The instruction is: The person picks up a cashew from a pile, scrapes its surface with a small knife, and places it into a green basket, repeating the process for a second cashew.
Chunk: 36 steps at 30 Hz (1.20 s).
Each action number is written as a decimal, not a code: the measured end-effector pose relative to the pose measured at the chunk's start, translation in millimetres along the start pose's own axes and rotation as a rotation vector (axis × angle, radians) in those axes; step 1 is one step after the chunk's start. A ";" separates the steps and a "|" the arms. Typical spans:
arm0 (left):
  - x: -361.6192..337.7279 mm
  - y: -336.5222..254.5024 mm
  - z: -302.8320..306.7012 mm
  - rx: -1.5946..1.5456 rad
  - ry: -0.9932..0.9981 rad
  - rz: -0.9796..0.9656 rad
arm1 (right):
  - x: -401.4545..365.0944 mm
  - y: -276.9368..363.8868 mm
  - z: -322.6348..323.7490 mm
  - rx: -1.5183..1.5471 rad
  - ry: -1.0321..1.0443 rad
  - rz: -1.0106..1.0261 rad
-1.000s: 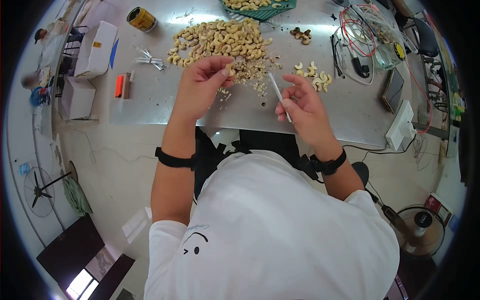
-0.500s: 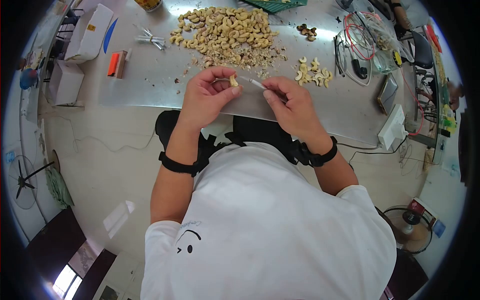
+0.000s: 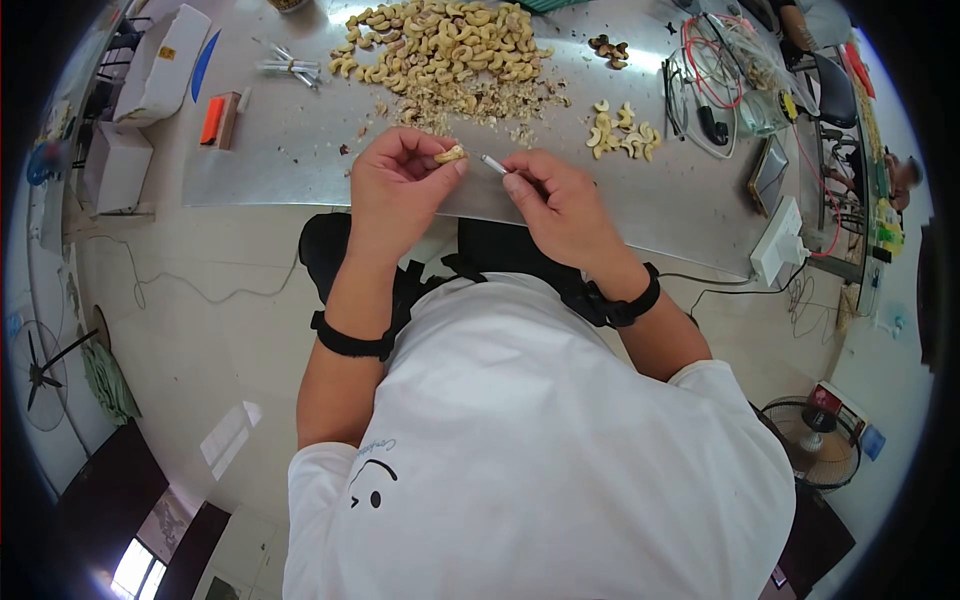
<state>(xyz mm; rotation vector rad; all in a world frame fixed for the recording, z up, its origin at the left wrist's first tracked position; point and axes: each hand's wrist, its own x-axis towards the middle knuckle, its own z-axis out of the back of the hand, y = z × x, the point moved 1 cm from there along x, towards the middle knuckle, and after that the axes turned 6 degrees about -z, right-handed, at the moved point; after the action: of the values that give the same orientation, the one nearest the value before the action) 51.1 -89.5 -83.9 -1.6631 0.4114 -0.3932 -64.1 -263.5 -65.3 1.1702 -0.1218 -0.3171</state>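
Note:
Between thumb and fingers, my left hand (image 3: 398, 185) pinches a cashew nut (image 3: 450, 155) above the front of the metal table (image 3: 280, 175). My right hand (image 3: 560, 200) is closed round a thin white-handled knife (image 3: 492, 163), whose tip points at the nut with a small gap between them. Beyond my hands lies a large pile of cashews (image 3: 450, 45), with crumbs and peeled skin (image 3: 465, 103) along its near side. A smaller group of pale cashews (image 3: 622, 132) sits to the right, and a few dark nuts (image 3: 608, 51) lie farther back.
Tangled cables (image 3: 712, 75), a phone (image 3: 768, 175) and a white power strip (image 3: 780, 240) are on the right. An orange-and-brown block (image 3: 217, 121) and a bundle of thin sticks (image 3: 290, 65) lie at left. Another person's arm (image 3: 797, 25) shows at the far right.
The cashew has turned from upright to nearly level in my left hand. The knife tip has pulled slightly left, with my right hand shifting left too. The whole view has shifted a little.

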 end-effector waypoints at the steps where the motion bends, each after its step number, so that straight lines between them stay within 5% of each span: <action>1: -1.1 1.1 -1.0 -0.046 -0.008 0.009 | -0.3 1.3 0.1 -0.009 0.002 0.001; 27: -5.7 -9.5 -8.1 -0.019 0.000 0.157 | -0.7 1.6 2.2 -0.271 -0.222 0.214; 36: -7.5 -8.0 -7.0 -0.150 -0.059 0.163 | -1.8 4.5 3.3 -0.152 -0.091 0.187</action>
<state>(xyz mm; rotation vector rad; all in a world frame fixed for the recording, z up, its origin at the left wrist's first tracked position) 41.5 -90.9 -75.2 -1.7677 0.5389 -0.1951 -65.8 -264.3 -59.7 0.9860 -0.2805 -0.2105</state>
